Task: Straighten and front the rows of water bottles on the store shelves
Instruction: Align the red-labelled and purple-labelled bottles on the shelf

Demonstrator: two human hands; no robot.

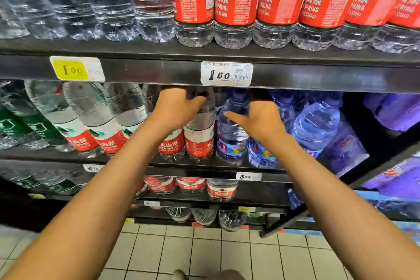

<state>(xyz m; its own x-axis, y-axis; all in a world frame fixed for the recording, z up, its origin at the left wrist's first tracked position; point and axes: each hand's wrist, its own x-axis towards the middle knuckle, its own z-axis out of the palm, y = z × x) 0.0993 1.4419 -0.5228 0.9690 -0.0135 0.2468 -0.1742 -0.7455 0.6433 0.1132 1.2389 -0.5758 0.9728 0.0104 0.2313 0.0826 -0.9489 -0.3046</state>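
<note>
Two hands are up on the second shelf, right under the white 1.60 price tag (pixel 226 74), so that tag is the handy landmark. Left hand (pixel 176 107) sits just below and left of the tag, fingers curled round the shoulder of a big red-label bottle (pixel 199 136), thumb hooked across the front of it. Right hand (pixel 259 118) is just below and right of the tag, thumb pressed on a purple-tinted bottle (pixel 231 129) with its fingers reaching round behind it, so it looks like a grasp, though the fingertips are hidden back there.

Looks like the person is squaring up the seam where the red-label row meets the purple row. Best guess on doing it well: slide each bottle forward till its base meets the shelf lip (pixel 204 171), keep it upright instead of tipping by the neck, and twist so the label faces out. The red-label one held now shows its label partly turned, so a small turn seems needed. Bottles further left of the tag lean a lot in this wide view, hard to say if that's real or the lens. Top row above the tag already looks pretty tidy, barcode sides out on a few though
</note>
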